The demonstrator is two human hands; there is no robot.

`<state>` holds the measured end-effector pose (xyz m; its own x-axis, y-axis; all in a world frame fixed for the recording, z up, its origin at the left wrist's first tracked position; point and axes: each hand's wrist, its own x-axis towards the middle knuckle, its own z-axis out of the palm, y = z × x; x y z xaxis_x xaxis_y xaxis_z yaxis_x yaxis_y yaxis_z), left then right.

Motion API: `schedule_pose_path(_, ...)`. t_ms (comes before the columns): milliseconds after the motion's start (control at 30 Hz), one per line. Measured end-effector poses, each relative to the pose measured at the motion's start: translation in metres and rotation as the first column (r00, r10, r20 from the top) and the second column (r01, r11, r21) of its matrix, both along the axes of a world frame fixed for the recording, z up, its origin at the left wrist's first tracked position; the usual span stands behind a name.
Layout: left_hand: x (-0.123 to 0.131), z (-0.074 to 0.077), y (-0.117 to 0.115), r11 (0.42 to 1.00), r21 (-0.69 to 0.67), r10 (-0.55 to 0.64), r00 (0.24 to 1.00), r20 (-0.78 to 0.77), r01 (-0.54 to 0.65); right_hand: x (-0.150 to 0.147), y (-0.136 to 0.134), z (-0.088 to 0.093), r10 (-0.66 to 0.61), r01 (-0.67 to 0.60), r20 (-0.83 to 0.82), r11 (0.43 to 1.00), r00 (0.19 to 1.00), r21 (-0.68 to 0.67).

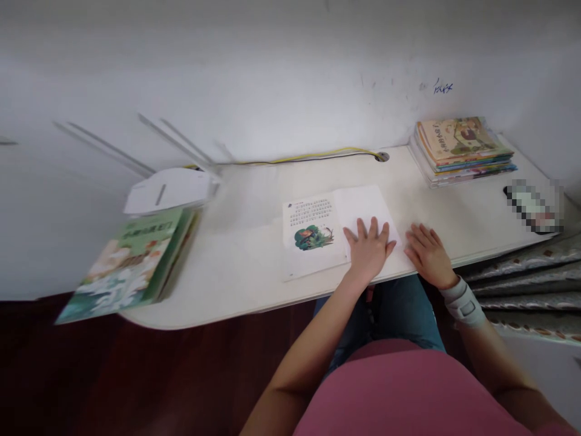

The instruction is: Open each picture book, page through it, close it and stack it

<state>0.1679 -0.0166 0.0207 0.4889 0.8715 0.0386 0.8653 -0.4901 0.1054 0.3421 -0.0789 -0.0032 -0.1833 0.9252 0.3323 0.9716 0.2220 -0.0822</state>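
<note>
Left hand [368, 251] flat on right page of open picture book [313, 233], centre of frame; fingers spread, no grip. Right hand [429, 257] flat on surface [245, 266] just beside book; fingers loosely spread, holding nothing. Pixelated object [535, 206] at far right, unreadable. Stacked books [460, 151] upper right.

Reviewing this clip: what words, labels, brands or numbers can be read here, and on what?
Nothing can be quoted.
Open book: printed lines, too small to read.
Green book cover: title too blurred to read.
Top book of the stack: title too small to read.
Blue handwriting on the wall: illegible.
Pixelated object: unreadable.
</note>
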Motion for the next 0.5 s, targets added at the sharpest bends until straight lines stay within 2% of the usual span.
schedule_pose_path(500,0.007,-0.001,-0.012,1.000,0.005,-0.013,1.000,0.010,0.013,-0.002,0.004,-0.007,-0.039,0.039,-0.018,0.999,0.999,0.017)
